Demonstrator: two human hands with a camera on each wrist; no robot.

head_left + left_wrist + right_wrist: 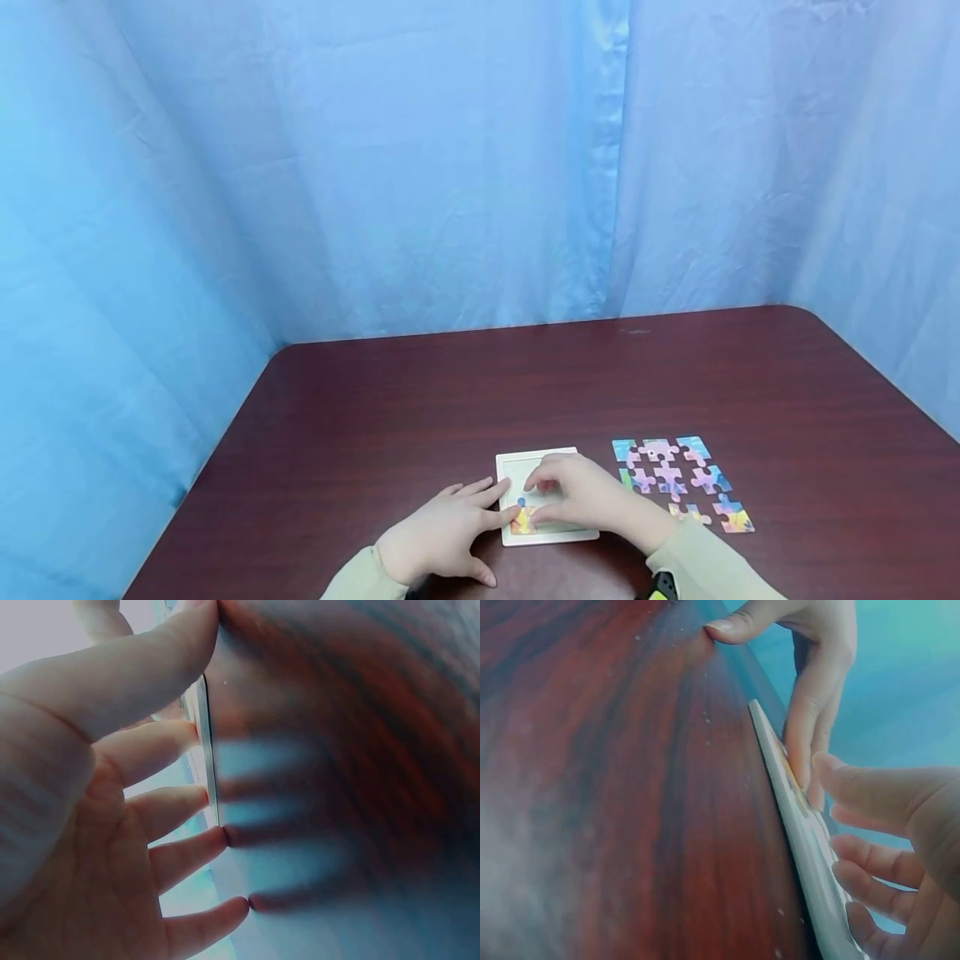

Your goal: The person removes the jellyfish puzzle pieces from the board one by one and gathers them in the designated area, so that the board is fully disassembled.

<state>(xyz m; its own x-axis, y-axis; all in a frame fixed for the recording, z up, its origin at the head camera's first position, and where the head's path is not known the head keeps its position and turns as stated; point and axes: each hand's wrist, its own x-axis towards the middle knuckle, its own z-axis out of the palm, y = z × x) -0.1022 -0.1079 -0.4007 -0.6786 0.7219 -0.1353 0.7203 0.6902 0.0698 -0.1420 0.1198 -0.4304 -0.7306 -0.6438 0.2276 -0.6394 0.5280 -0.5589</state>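
A white puzzle tray (551, 538) lies on the table, with one yellow-orange jigsaw piece (522, 523) with a blue knob in its lower left corner. My left hand (442, 533) is spread with fairly straight fingers. Its index fingertip touches the piece, and other fingertips rest at the tray's left edge (209, 761). Over the tray is my right hand (581, 492), its fingers loosely bent, the thumb tip by the piece's right side. A gap shows between that thumb (855, 784) and the fingers, with nothing held there.
Several loose jigsaw pieces (670, 479), pink, blue and yellow, lie in rough rows right of the tray, beyond the right forearm. The dark red wooden table (420, 417) has blue curtains (450, 167) behind it and at both sides.
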